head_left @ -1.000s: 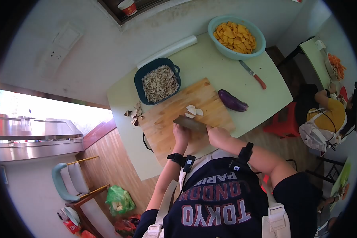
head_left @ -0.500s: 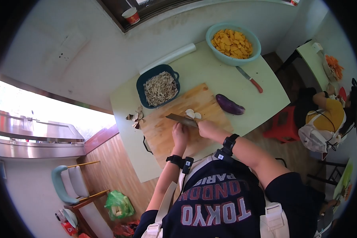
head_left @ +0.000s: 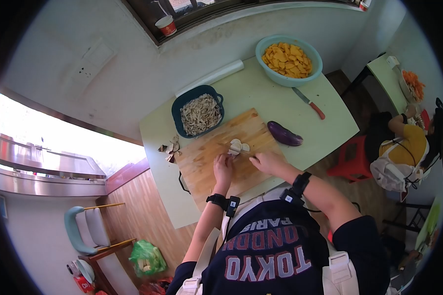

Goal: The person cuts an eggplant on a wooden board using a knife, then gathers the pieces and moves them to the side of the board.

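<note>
My right hand (head_left: 267, 162) is closed around the handle of a kitchen knife (head_left: 240, 149), whose blade is seen nearly edge-on over the wooden cutting board (head_left: 206, 167). Under and beside the blade lie pale, round vegetable slices (head_left: 245, 147). My left hand (head_left: 223, 166) is on the board to the left of the knife, its bent fingertips against a white vegetable piece (head_left: 234, 150) that they partly hide. A whole purple eggplant (head_left: 285, 133) rests on the table just right of the board.
Behind the board stands a dark basket (head_left: 177, 115) of pale shreds (head_left: 201, 115). A light-blue basin (head_left: 261, 49) holds orange slices. A red-handled knife (head_left: 310, 103) lies near it. Dark-skinned scraps (head_left: 171, 148) sit left of the board. At far right a person (head_left: 403, 147) works at another table.
The knife has turned from showing its broad blade to nearly edge-on and come over the slices. My right hand has shifted slightly right. My left hand stays near the same spot.
</note>
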Demonstrator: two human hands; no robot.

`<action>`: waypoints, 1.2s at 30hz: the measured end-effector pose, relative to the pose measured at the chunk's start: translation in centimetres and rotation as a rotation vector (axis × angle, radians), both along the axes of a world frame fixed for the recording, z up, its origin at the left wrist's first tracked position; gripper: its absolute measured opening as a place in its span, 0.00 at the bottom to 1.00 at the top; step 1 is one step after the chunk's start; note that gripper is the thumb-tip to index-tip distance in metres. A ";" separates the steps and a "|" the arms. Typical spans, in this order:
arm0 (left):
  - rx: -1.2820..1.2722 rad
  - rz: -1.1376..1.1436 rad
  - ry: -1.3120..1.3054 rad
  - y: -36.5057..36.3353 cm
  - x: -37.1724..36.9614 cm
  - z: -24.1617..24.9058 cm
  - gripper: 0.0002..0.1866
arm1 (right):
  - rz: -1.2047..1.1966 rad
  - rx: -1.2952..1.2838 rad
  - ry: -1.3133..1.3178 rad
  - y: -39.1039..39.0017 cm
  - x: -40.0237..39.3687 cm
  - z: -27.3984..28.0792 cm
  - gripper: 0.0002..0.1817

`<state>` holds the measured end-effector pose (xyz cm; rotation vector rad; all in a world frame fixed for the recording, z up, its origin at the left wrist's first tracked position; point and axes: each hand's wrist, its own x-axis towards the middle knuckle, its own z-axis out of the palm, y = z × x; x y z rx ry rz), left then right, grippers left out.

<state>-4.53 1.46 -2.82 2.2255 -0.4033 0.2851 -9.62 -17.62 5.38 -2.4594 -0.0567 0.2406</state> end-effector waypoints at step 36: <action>-0.030 0.019 0.013 0.1 -0.2 -0.1 0.04 | -0.020 0.277 0.511 -0.1 5.2 -0.7 0.22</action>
